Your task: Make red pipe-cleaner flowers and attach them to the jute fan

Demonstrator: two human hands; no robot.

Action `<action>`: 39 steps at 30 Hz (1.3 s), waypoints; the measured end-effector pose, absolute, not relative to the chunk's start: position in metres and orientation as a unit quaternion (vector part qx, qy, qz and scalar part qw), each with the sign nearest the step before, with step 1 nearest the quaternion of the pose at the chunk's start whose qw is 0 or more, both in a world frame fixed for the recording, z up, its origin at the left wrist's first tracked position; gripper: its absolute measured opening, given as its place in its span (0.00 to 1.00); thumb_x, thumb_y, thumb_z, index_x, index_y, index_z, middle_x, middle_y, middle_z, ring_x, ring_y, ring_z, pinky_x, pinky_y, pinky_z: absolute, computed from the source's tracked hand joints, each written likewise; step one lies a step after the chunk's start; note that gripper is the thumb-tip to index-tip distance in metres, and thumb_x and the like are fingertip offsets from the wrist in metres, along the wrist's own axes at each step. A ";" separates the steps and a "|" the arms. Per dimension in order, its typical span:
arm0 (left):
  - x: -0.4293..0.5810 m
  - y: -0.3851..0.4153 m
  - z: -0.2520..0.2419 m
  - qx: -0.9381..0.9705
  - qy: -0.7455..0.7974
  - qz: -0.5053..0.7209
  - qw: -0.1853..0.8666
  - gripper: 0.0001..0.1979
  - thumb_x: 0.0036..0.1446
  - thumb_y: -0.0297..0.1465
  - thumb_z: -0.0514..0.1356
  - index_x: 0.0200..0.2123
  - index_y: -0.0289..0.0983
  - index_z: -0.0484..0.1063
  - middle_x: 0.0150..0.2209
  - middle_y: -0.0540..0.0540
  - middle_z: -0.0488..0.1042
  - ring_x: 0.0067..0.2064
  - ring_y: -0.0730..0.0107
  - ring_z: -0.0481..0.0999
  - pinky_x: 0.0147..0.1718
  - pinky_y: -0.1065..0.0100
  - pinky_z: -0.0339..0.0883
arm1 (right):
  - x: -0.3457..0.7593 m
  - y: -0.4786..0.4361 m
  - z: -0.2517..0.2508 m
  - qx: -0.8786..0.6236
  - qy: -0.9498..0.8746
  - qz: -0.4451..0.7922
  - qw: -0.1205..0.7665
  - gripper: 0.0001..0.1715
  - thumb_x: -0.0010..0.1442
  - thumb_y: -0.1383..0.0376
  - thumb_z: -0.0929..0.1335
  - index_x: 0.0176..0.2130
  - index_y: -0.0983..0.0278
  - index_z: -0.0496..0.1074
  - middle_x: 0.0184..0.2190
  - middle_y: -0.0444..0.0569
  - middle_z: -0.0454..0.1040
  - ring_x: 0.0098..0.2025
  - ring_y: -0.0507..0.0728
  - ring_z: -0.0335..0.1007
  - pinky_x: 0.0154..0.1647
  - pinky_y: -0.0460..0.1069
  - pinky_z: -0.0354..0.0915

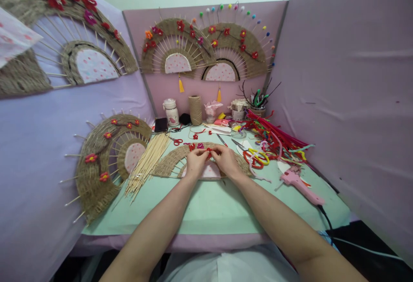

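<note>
My left hand (195, 162) and my right hand (226, 159) meet over a twine-wrapped fan (171, 158) lying on the table. Between their fingertips is a small red fuzzy flower (209, 153), pinched from both sides. A red flower (192, 147) and a magenta flower (200, 145) sit at the fan's upper edge, just beyond my left hand. The fan's pale, red-dotted half-circle centre (211, 171) shows partly below my hands. My wrists cover some of its sticks.
Left of the fan lie many thin wooden sticks (148, 161). To the right are yellow-handled scissors (260, 156), a pink glue gun (301, 187) and a heap of red pipe cleaners (274, 133). A twine spool (195, 110) stands behind. Finished fans (177, 32) hang on the back panel.
</note>
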State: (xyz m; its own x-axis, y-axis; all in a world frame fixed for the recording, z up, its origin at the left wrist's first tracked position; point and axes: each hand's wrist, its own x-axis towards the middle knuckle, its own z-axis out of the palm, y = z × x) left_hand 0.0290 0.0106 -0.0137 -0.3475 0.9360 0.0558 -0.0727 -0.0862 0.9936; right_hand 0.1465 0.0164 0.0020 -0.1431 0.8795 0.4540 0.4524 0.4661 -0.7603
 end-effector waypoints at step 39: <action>0.020 0.009 -0.012 0.489 0.541 0.562 0.390 0.05 0.42 0.28 0.63 0.25 0.32 0.72 0.23 0.46 0.74 0.25 0.72 0.72 0.27 0.70 0.66 | 0.148 0.030 -0.007 -0.407 -0.696 0.352 0.475 0.08 0.49 0.62 0.65 0.26 0.65 0.70 0.23 0.44 0.72 0.26 0.51 0.65 0.29 0.45 0.60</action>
State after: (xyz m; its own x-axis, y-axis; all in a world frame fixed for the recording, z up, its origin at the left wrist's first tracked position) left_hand 0.0197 0.0090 -0.0123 -0.2164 0.9680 0.1273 0.0913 -0.1098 0.9898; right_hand 0.1483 0.0299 -0.0067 -0.2172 0.9007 0.3762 0.2318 0.4220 -0.8765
